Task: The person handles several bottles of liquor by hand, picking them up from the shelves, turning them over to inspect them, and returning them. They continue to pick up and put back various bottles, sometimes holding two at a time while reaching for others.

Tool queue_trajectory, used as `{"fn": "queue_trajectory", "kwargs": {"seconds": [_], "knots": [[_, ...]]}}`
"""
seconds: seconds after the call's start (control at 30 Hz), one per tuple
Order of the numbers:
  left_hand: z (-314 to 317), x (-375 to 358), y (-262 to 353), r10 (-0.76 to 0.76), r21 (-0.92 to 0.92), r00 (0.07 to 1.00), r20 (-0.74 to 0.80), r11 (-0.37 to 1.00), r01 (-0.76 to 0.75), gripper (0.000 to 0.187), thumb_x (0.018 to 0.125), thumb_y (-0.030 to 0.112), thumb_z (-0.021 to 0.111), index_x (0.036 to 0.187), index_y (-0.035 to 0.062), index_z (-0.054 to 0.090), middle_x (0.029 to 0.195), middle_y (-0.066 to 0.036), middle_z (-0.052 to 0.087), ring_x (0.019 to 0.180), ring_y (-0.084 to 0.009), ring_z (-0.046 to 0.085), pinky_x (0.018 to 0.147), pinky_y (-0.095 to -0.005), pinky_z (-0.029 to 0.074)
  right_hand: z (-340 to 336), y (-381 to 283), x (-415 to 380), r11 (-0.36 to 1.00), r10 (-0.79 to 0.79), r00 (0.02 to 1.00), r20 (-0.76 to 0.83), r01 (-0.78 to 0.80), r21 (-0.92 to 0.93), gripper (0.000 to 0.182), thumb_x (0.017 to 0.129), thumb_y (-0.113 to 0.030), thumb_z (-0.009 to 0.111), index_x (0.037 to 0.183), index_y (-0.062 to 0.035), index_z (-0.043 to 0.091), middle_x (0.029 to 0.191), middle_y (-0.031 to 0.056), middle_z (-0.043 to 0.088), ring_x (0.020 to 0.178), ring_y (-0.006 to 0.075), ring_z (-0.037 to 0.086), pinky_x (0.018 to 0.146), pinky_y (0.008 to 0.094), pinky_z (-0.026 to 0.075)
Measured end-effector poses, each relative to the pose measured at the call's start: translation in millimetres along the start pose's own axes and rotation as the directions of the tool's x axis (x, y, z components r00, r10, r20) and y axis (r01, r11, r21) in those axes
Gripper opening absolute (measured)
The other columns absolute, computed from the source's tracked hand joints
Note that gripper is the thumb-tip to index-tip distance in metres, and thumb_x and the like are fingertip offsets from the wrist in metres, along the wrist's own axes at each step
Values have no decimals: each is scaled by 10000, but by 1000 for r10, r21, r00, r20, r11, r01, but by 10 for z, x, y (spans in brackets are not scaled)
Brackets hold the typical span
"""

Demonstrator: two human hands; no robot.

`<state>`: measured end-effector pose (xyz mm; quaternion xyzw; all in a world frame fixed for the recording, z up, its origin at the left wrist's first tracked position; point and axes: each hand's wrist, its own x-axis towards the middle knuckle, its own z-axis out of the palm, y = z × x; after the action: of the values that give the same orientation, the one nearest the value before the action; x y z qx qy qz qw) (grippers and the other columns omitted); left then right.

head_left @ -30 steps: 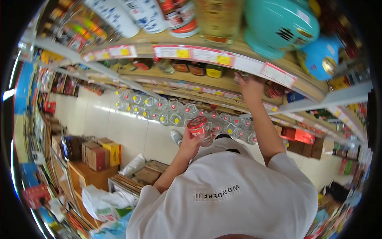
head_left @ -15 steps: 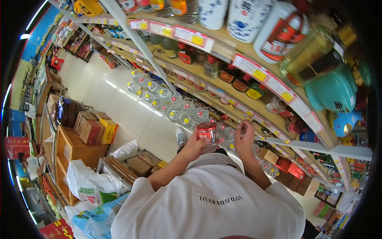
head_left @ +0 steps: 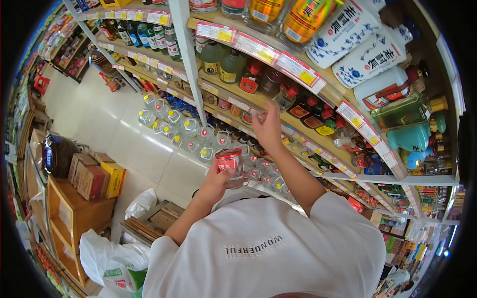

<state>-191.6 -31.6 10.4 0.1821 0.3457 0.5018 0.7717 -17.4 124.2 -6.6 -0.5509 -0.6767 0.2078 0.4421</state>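
My left hand [head_left: 213, 185] is wrapped round a clear glass jar [head_left: 231, 163] with a red lid and a red label, held upright in front of my waist. My right hand [head_left: 269, 130] is raised at the front of the lower shelves, its fingers apart and nothing showing between them. Nearest to it in this view are a red-capped bottle [head_left: 286, 97] and small jars with labels [head_left: 247, 117]. Dark bottles with red caps [head_left: 301, 107] stand just to the right of this hand.
Several large clear jugs [head_left: 190, 127] stand on the floor beside the shelves. White bottles with blue flowers [head_left: 343, 37] fill the upper shelf. At left are a wooden cabinet [head_left: 94, 213], cardboard boxes [head_left: 89, 181] and a white plastic bag [head_left: 112, 258].
My right hand has moved up and away from my body to the shelves, and its fingers have spread. The jar stays in my left hand. The view has turned towards the shelves.
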Motion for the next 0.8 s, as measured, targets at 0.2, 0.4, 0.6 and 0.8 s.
{"fn": "queue_trajectory", "kwargs": {"seconds": [0.2,0.4,0.6,0.8], "knots": [[-419,-153,541,11,-31,1000,23,999,-10,566,889,142,615,1383,74,347,1164,-122,569,1003,-294,666,859,-490,588,411,-55,655,974,156,973,-172,-180,-135,581,854,-203,735,1302,38,454,1210,211,502,820,230,605,802,380,497],[-630,-254,767,48,-17,999,-20,999,-48,521,924,164,601,1376,89,352,1152,-115,567,1002,-298,664,854,-491,590,526,-78,910,948,-11,969,-246,-68,-311,551,851,-353,717,1190,47,550,1187,283,569,1006,460,603,886,506,482],[-675,-168,968,106,30,994,-24,994,-105,478,913,158,592,1343,107,390,1136,-116,578,986,-316,664,856,-523,582,508,-185,993,907,123,982,-145,-171,-384,569,871,-431,671,1133,62,563,1149,297,594,1055,474,595,861,529,509],[-668,16,1059,102,64,995,13,993,-102,480,912,181,604,1346,124,408,1167,-112,585,1003,-344,665,854,-543,579,639,59,1138,869,16,976,-217,-121,-479,576,879,-456,651,1185,19,535,1136,278,611,961,445,637,807,521,533]]}}
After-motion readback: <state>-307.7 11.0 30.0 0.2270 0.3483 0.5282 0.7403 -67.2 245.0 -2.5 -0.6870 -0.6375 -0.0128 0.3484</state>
